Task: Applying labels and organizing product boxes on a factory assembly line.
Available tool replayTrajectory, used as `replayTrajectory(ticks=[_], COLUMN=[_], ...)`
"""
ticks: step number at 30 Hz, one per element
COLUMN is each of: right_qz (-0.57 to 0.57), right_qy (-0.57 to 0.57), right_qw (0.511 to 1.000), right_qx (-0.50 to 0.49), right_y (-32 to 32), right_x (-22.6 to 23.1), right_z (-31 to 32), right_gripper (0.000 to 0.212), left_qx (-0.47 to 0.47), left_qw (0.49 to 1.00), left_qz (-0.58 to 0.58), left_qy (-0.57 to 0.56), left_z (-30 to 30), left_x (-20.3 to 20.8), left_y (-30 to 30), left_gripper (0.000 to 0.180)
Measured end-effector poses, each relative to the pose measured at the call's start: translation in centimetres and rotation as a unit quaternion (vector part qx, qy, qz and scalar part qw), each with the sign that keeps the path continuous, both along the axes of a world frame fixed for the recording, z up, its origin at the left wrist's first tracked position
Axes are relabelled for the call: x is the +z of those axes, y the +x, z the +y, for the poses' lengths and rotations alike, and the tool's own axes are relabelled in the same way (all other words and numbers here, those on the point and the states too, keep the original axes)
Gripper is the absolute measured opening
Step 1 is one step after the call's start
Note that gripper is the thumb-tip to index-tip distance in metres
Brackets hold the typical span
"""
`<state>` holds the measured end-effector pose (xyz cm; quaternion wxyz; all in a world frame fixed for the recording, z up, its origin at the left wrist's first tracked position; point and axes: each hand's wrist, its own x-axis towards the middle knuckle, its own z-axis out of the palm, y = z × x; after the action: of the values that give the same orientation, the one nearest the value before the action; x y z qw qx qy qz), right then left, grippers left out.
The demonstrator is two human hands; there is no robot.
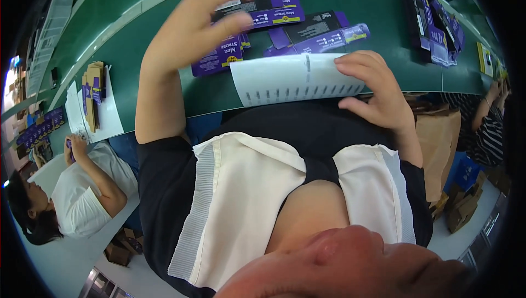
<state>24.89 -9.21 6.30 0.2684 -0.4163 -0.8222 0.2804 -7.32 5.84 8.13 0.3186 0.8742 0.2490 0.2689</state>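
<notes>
A white sheet of small clear labels (274, 76) lies along the table's near edge in front of me. At its right end is my right hand (383, 87), fingertips on the sheet and thumb by its lower edge. My left hand (189, 32) reaches over purple-and-black flat cartons, thumb and fingers stretched apart with nothing visible between them. Beneath it lies a purple carton (219, 59), and beyond its fingertips a dark carton (285, 15); whether they touch I cannot tell. Another purple carton (329, 37) rests just behind the sheet.
More purple-and-black cartons (435, 26) are piled on the green table (378, 13) at the far right. A person in white (90, 188) works at the left near brown and purple cartons (93, 95). On the right are a brown paper bag (435, 150) and a person in stripes (485, 128).
</notes>
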Motion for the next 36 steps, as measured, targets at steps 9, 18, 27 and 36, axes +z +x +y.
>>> replayTrajectory(ticks=[9,18,27,36], right_qz=[-0.084,-0.14,0.202,0.355], right_qy=[0.095,0.151,0.032,-0.138], right_qw=[0.991,0.978,0.979,0.894], right_qx=[-0.046,-0.018,0.02,-0.235], right_y=[-4.7,-5.7,-1.4,-0.4], right_x=[0.8,1.4,3.6,-3.3], right_z=[1.9,2.2,0.0,6.0], right_gripper=[0.045,0.023,0.009,0.024], left_qx=[-0.058,-0.067,-0.165,0.022], left_qw=[0.977,0.979,0.955,0.932], left_qz=[0.203,0.181,0.151,0.23], left_qy=[0.028,-0.067,-0.195,0.279], left_z=[-5.5,-5.6,-4.2,-7.0], left_x=[1.0,0.7,-0.3,-6.6], left_y=[3.3,4.0,3.8,6.5], left_gripper=[0.031,0.02,0.018,0.039])
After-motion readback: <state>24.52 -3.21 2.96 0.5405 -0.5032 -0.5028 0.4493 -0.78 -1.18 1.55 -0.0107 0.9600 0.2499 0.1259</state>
